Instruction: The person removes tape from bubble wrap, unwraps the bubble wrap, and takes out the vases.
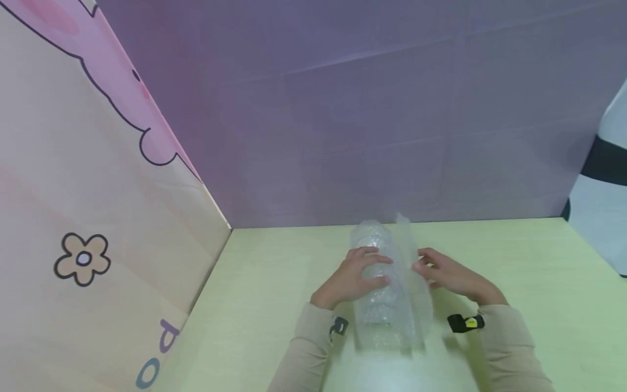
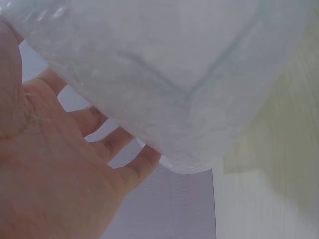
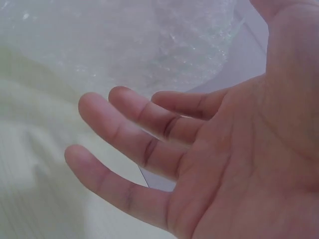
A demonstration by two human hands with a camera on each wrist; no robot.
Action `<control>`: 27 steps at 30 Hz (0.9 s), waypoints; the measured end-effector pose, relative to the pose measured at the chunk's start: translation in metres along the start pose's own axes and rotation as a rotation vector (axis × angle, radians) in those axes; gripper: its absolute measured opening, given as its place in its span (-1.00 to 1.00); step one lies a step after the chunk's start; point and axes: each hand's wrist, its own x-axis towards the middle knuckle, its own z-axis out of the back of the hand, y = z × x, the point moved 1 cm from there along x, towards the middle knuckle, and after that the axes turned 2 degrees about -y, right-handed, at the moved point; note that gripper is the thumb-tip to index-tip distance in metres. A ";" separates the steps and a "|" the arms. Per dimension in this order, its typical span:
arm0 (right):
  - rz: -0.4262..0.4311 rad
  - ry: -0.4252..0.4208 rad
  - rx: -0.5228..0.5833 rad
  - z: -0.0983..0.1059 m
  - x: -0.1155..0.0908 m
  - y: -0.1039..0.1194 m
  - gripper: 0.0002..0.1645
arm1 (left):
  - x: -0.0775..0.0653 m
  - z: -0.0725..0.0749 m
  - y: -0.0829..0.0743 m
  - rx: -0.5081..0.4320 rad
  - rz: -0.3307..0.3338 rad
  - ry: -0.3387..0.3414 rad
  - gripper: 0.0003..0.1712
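Observation:
A clear bubble wrap roll (image 1: 382,296) lies lengthwise on the pale table, with rounded bands across it. Along its right side a loose sheet edge of the wrap (image 1: 418,296) stands up. My left hand (image 1: 352,276) holds the roll from its left, fingers and thumb spread over the top; in the left wrist view its bent fingers (image 2: 142,164) meet the wrap's edge. Faint dark lines show through the wrap there. To the right, my right hand (image 1: 453,276) is beside the loose edge. Its fingers (image 3: 124,132) are relaxed and parted, with the wrap (image 3: 124,40) behind them.
The pale yellow-green table (image 1: 274,272) runs back to a purple-grey cloth wall (image 1: 343,136). At the left stands a printed cloth panel (image 1: 122,218) with a flower; at the right edge, a white and black printed panel (image 1: 607,207). Both wrists wear black straps.

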 end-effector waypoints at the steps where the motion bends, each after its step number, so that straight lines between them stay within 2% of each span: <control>1: 0.000 -0.002 0.000 0.001 0.000 -0.001 -0.14 | 0.000 0.000 0.000 0.002 0.000 0.000 -0.54; 13: -0.026 -0.015 -0.033 0.008 -0.002 -0.005 -0.16 | -0.004 -0.004 0.002 0.022 0.028 -0.003 -0.54; 20: -0.005 -0.024 -0.035 0.010 -0.005 -0.005 -0.21 | -0.005 -0.008 0.004 0.032 0.042 -0.011 -0.50; 27: -0.003 -0.063 -0.041 0.014 -0.006 -0.011 -0.25 | -0.007 -0.006 0.003 0.031 0.030 -0.026 -0.50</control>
